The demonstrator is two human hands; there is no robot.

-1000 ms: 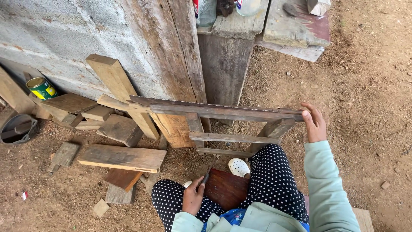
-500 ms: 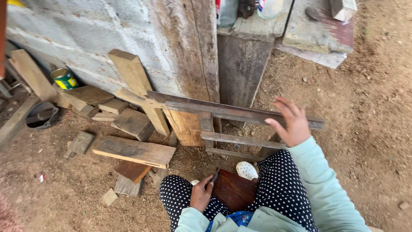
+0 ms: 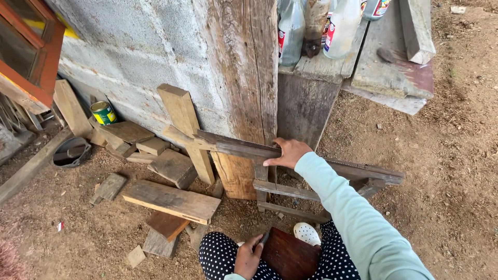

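Against the foot of the grey block wall [image 3: 129, 62], on bare dirt ground [image 3: 441, 171], a low wooden frame [image 3: 290, 192] stands with a long dark plank [image 3: 244, 148] laid across its top. Over that plank the right hand [image 3: 290, 153] rests palm down, fingers spread and curled a little over the far edge, pressing on the wood rather than clamped round it; the pale green sleeve [image 3: 353, 218] runs back from it. Lower down, the left hand [image 3: 248, 259] lies on a polka-dot knee with its fingers closed on a thin dark tool [image 3: 263, 239], right beside a dark reddish board [image 3: 289, 255] in the lap. Left of the frame, offcuts litter the ground: a broad flat plank [image 3: 171, 199], a post [image 3: 184, 124] leaning on the wall, and a green tin can [image 3: 104, 112]. Bottles [image 3: 311, 26] stand on a weathered bench [image 3: 384, 72] up behind.
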